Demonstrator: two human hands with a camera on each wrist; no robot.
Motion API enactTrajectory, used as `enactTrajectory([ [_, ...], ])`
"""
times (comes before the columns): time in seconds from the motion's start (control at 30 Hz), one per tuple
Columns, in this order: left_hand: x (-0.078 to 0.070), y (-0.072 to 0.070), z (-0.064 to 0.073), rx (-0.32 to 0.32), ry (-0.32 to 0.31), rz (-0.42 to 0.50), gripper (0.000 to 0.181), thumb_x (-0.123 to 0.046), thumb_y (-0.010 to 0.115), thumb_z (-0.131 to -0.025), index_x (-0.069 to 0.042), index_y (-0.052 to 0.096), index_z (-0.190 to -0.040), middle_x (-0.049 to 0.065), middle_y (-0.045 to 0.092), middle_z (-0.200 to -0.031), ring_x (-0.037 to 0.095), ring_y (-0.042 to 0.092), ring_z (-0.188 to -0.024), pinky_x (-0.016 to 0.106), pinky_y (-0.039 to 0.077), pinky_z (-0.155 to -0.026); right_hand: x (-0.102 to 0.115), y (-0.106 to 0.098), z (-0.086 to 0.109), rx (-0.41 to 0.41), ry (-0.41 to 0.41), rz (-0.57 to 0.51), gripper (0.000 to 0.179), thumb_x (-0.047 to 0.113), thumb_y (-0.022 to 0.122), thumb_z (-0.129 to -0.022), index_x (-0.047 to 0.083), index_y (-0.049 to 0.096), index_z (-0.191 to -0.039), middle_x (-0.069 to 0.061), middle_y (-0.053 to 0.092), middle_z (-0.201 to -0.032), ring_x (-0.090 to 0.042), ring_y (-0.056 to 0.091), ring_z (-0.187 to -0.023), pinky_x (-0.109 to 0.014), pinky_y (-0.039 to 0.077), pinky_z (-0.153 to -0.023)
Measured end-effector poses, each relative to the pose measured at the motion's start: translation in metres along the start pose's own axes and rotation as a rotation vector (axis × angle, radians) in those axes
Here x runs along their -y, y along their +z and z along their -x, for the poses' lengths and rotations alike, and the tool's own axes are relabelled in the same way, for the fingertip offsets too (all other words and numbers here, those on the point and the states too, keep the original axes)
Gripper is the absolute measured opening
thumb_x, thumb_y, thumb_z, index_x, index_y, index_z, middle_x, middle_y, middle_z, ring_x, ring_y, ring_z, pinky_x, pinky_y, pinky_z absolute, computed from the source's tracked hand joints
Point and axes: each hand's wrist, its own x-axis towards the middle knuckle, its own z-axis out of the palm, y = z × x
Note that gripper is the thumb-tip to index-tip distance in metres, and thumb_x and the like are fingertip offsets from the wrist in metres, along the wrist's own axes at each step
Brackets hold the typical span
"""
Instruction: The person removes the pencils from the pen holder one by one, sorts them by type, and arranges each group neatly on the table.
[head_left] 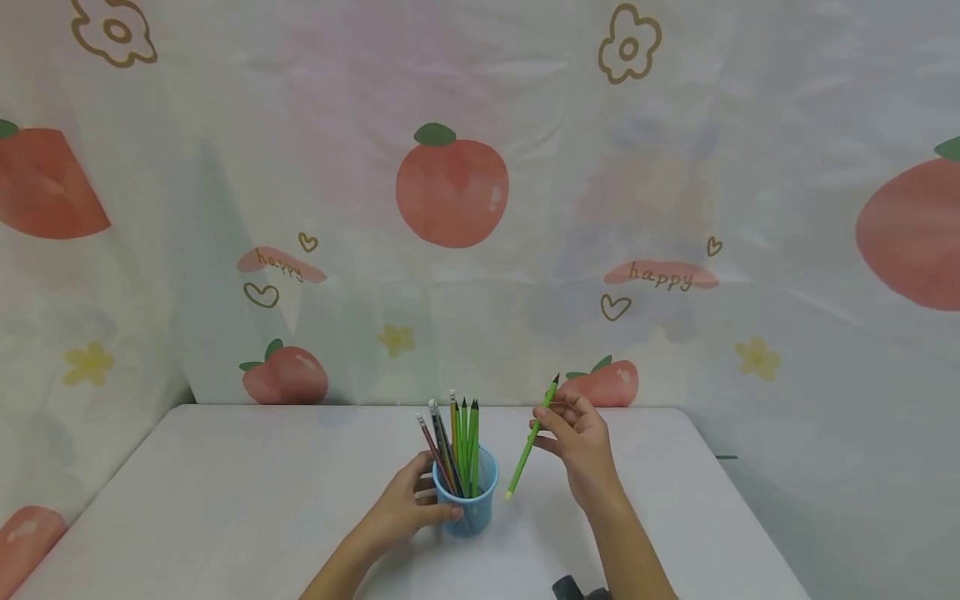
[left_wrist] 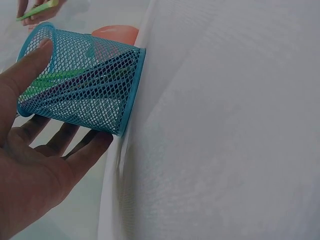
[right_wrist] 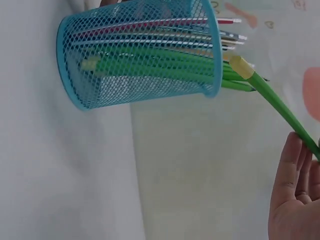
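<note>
A blue mesh pencil cup stands upright on the white table, holding several pencils, some green with black tips and others darker with pale erasers. My left hand grips the cup from its left side, thumb across the front near the rim and fingers behind; the left wrist view shows the thumb on the mesh. To the right of the cup, my right hand pinches a green pencil in the air. Its black tip points up and its yellowish end slants down toward the cup's rim.
The white table extends on both sides of the cup. Behind it hangs a pale backdrop printed with fruit, hearts and flowers. A small black object shows at the bottom edge, beside the right forearm.
</note>
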Motion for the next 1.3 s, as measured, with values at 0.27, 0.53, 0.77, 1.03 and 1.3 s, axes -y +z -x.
enactTrajectory([
  [0.27, 0.000, 0.001, -0.001, -0.007, -0.009, 0.001, 0.087, -0.017, 0.087, -0.077, -0.006, 0.038, -0.148, 0.025, 0.043, -0.149, 0.047, 0.048, -0.132, 0.053, 0.047, -0.107, -0.033, -0.011, -0.013, 0.030, 0.116, 0.163, 0.038, -0.001, 0.065, -0.091, 0.007, 0.052, -0.125, -0.009, 0.066, -0.101, -0.022, 0.066, -0.091, -0.034, 0.062, -0.079],
  [0.53, 0.002, 0.001, -0.002, -0.003, -0.013, 0.007, 0.089, -0.019, 0.087, -0.076, -0.007, 0.037, -0.149, 0.025, 0.042, -0.150, 0.046, 0.048, -0.132, 0.054, 0.047, -0.106, -0.058, -0.015, -0.019, 0.021, 0.175, 0.330, 0.043, 0.000, 0.073, -0.086, 0.004, 0.057, -0.125, -0.013, 0.066, -0.098, -0.023, 0.068, -0.082, -0.037, 0.064, -0.071],
  [0.77, -0.001, 0.001, -0.002, 0.003, -0.014, 0.011, 0.085, -0.018, 0.086, -0.078, -0.008, 0.039, -0.148, 0.024, 0.042, -0.150, 0.047, 0.048, -0.132, 0.055, 0.047, -0.106, -0.071, -0.016, -0.025, 0.083, 0.232, 0.447, 0.041, -0.002, 0.074, -0.083, 0.000, 0.059, -0.121, -0.014, 0.069, -0.092, -0.022, 0.069, -0.075, -0.038, 0.064, -0.067],
  [1.03, -0.002, 0.002, 0.000, -0.009, -0.028, -0.002, 0.087, -0.019, 0.087, -0.077, -0.008, 0.039, -0.148, 0.023, 0.043, -0.150, 0.046, 0.048, -0.133, 0.054, 0.047, -0.107, -0.078, -0.020, -0.030, 0.121, 0.326, 0.513, 0.043, 0.000, 0.076, -0.082, 0.001, 0.061, -0.122, -0.010, 0.069, -0.089, -0.019, 0.068, -0.072, -0.033, 0.062, -0.063],
  [1.3, -0.001, 0.000, 0.000, -0.004, -0.020, -0.008, 0.086, -0.019, 0.086, -0.078, -0.008, 0.038, -0.148, 0.024, 0.042, -0.150, 0.047, 0.048, -0.132, 0.055, 0.046, -0.107, -0.083, -0.020, -0.030, 0.189, 0.354, 0.564, 0.047, 0.000, 0.077, -0.080, 0.000, 0.060, -0.123, -0.010, 0.066, -0.088, -0.017, 0.064, -0.070, -0.032, 0.062, -0.063],
])
